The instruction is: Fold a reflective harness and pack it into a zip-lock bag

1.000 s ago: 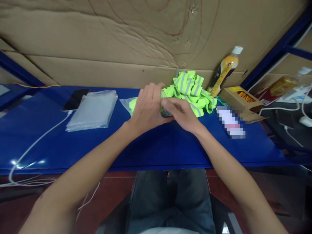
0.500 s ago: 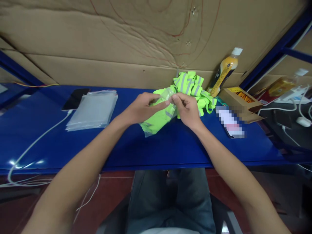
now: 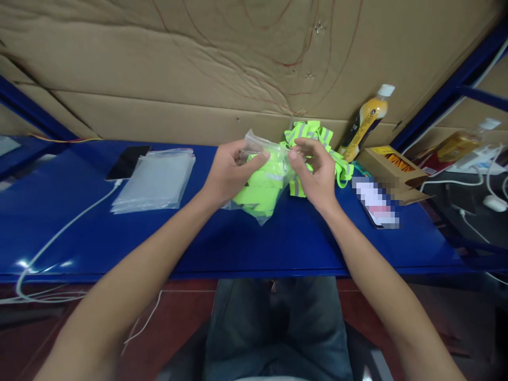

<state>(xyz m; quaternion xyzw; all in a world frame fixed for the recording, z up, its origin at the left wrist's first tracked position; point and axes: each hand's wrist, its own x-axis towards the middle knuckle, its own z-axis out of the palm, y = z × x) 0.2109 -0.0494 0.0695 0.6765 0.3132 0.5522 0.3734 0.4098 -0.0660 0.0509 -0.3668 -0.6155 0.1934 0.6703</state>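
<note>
Since half a second ago my hands have drawn apart and lifted the bag (image 3: pixel 260 182) off the shelf (image 3: pixel 198 238), near its back edge. My left hand (image 3: pixel 226 174) pinches the bag's mouth at one corner, my right hand (image 3: pixel 317 172) pinches the other, both closed on the plastic. Green band (image 3: pixel 257 193) sits inside. I judge I'm at sealing; next comes pressing the mouth shut along its length. Loose bands (image 3: pixel 313 135) lie behind; spare bags (image 3: pixel 154 180) lie left.
</note>
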